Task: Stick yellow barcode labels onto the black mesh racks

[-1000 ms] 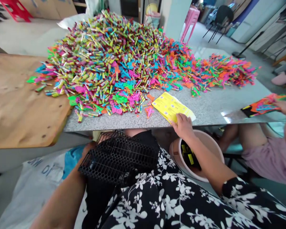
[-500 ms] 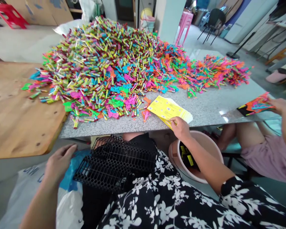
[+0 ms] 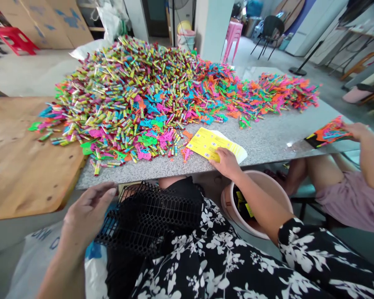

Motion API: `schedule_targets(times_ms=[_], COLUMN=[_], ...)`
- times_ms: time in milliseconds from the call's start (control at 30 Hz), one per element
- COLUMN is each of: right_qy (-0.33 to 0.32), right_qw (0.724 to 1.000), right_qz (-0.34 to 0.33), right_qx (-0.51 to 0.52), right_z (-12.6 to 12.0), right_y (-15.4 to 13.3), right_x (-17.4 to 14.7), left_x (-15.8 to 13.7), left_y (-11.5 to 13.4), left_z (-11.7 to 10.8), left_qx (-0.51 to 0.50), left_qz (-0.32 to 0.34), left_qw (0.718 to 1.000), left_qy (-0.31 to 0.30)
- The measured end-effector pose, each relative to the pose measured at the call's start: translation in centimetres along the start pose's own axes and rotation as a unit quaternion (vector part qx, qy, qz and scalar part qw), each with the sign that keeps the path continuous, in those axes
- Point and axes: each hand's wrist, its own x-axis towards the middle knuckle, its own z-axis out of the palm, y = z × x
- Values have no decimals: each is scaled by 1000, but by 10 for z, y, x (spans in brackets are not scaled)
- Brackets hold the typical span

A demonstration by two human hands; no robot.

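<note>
My right hand (image 3: 227, 164) is at the near edge of a small stack of yellow printed sheets (image 3: 202, 143), fingers on top and thumb at the edge. The stack lies on the grey speckled table (image 3: 262, 141), by its front edge. My left hand (image 3: 89, 209) hangs over my lap, thumb and fingers apart, holding nothing. It is next to black plastic mesh trays (image 3: 152, 216) resting on my lap. In front lies a big heap of small tubes with colourful wrappers (image 3: 121, 91). Flat plastic pieces in pink, blue, green and orange (image 3: 152, 128) are mixed into its near side.
A wooden board (image 3: 28, 158) adjoins the table on the left. More bright plastic pieces (image 3: 277, 93) lie to the right. A pink bucket (image 3: 277, 182) with black and yellow items stands below the table edge. At right, a co-worker's hand (image 3: 357, 131) holds a bundle of colourful pieces.
My left hand has risen and moved right, closer to the mesh trays. My right hand has shifted left on the yellow sheets, whose lifted near edge now lies flatter.
</note>
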Motion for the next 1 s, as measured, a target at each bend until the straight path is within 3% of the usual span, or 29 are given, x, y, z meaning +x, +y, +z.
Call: schedule_targets(times_ms=[167, 300, 467, 767, 900, 1000], right_qy=[3, 6, -9, 20, -5, -33], right_qw=[1000, 1000, 999, 995, 984, 974], right_qz=[16, 18, -34, 44, 55, 60], right_qx=[9, 11, 18, 89, 167, 218], right_z=[-3, -8, -8, -18, -22, -22], right_y=[14, 14, 6, 4, -6, -14], right_x=[6, 3, -3, -2, -6, -10], left_x=[-8, -12, -14, -21, -22, -12], left_y=[28, 35, 41, 46, 59, 80], left_z=[3, 4, 11, 18, 31, 53], left_qx=[-39, -45, -63, -116, -194, -278], left_qz=[-24, -22, -6, 1, -5, -9], left_qw=[995, 994, 993, 987, 970, 937], left_qy=[-90, -95, -95, -112, -144, -211])
